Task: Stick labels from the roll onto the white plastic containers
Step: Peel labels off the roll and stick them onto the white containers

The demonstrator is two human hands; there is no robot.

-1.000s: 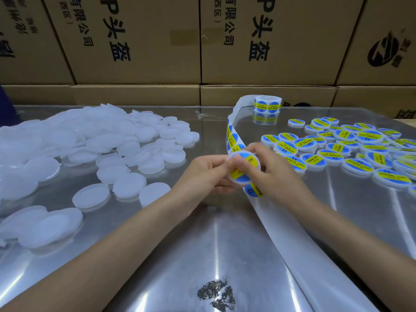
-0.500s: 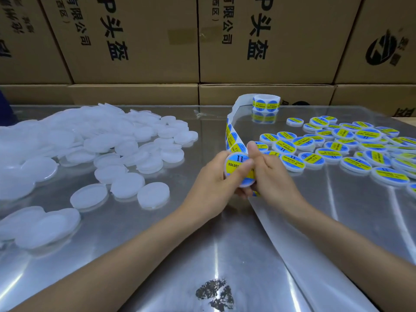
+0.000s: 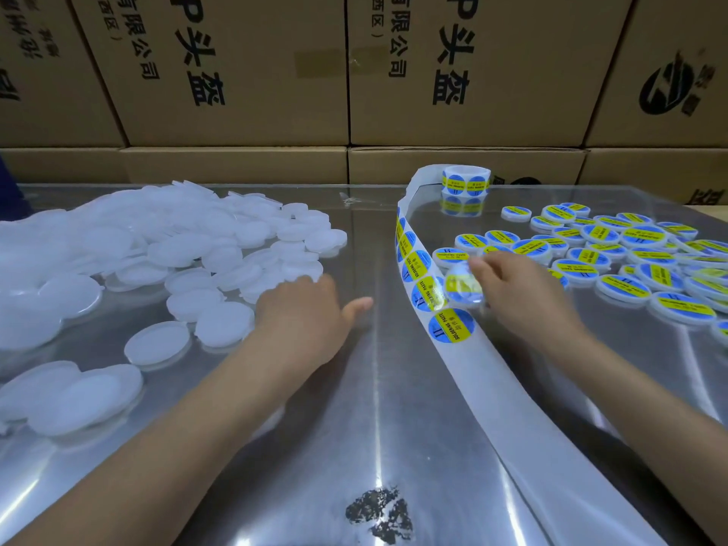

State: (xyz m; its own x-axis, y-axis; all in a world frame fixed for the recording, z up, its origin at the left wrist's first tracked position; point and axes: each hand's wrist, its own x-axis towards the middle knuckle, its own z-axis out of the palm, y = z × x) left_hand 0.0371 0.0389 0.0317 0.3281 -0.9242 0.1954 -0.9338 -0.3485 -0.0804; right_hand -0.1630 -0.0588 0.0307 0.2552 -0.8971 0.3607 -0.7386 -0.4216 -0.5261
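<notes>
Left hand (image 3: 303,309) lies over the near-right edge of the unlabelled white containers (image 3: 157,254), fingers reaching down among them; they curl out of view, so cannot tell if it grips 1 or only touches. Thumb sticks out right, free. Nearest loose blanks sit just left of that hand, touching or almost touching it.

Right hand (image 3: 524,293) holds a blurred labelled container (image 3: 463,287) by fingertips, just right of the label strip (image 3: 417,277), near the labelled pile (image 3: 630,250) that spreads right and far. Motion blur, grip detail unclear, but fingers are around its rim.

The strip runs long axis far-to-near, curving from the roll (image 3: 466,182) at the far middle down toward the near right, between the 2 hands. Next full label (image 3: 451,325) lies on the strip just near-left of the right hand.

Judged step: labelled piece going to the done pile, left hand fetching a blank. Blanks are all left, so left hand is nearer; strip and done pile are right-hand side. Coming move turns on bringing a blank rightward to the strip.

Metal table (image 3: 354,427), shiny, with a dark scuff (image 3: 378,514) near middle. Cardboard boxes (image 3: 236,72) stacked along the far edge.
</notes>
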